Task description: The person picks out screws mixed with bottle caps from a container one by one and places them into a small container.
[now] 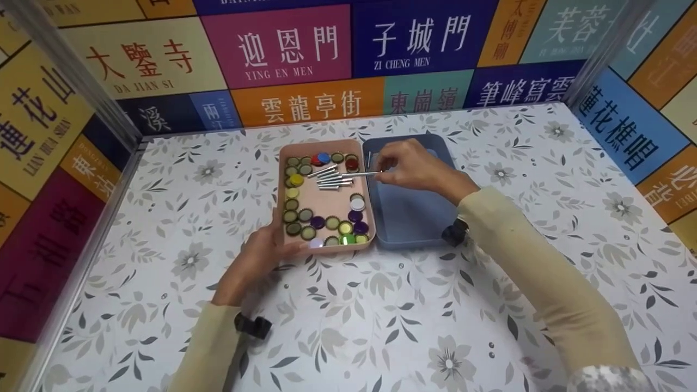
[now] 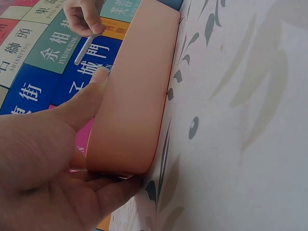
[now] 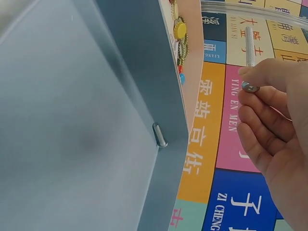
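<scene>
My right hand (image 1: 412, 166) pinches a silver screw (image 3: 249, 50) by its head between thumb and index finger. In the head view it is above the edge between the pink tray (image 1: 329, 206) and the blue tray (image 1: 408, 218), with the shaft pointing left. My left hand (image 1: 263, 249) grips the pink tray's near left corner, thumb at the rim and fingers around the side. More silver screws (image 1: 328, 179) lie in a bunch inside the pink tray. One screw (image 3: 160, 135) is in the blue tray, against its far left corner.
Bottle caps in several colours, such as yellow (image 1: 295, 180), green (image 1: 347, 239) and purple (image 1: 355, 216), lie along the pink tray's inner sides. Both trays stand side by side on a floral tablecloth (image 1: 190, 261). Panels with printed signs (image 1: 297, 46) enclose the back and sides.
</scene>
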Demonstrator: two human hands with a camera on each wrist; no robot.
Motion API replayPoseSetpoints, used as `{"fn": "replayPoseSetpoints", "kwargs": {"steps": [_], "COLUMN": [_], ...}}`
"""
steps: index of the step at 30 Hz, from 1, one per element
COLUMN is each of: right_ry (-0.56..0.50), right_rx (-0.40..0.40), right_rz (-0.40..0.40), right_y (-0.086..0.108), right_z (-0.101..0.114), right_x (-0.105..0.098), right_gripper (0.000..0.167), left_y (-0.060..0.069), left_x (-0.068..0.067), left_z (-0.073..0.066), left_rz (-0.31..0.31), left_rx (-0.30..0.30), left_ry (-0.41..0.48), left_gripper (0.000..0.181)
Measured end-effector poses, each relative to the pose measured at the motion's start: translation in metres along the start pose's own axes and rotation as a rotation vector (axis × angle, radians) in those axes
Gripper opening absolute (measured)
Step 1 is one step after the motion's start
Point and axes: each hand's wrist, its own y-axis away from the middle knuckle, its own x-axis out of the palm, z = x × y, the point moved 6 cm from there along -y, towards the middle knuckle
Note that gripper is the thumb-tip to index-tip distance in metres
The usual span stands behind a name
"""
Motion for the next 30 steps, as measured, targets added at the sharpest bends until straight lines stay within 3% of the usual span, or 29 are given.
{"fn": "replayPoseSetpoints", "kwargs": {"steps": [9, 19, 26, 30], "right_ry": [-0.027, 0.019, -0.032, -0.044], "right_rx": [0.007, -0.029, 0.014, 0.059], "right_rz": [-0.019, -0.017, 0.001, 0.011], "right_y": [0.013, 0.024, 0.034, 0.041], "right_z": [-0.006, -0.006, -0.008, -0.014], "right_x": [-0.003, -0.009, -0.005, -0.001], "right_gripper": [0.011, 0.010, 0.008, 0.009], "left_y": [-0.001, 0.000, 0.002, 0.002], "left_x": [0.001, -0.001, -0.001, 0.000], "left_z": [-0.001, 0.001, 0.000, -0.001], "left_rz": [0.000, -0.006, -0.003, -0.002], "left_rx": [0.005, -0.001, 0.042, 0.029], "left_ry": [0.005, -0.019, 0.062, 0.034], "left_gripper": [0.107, 0.105, 0.087, 0.094]}}
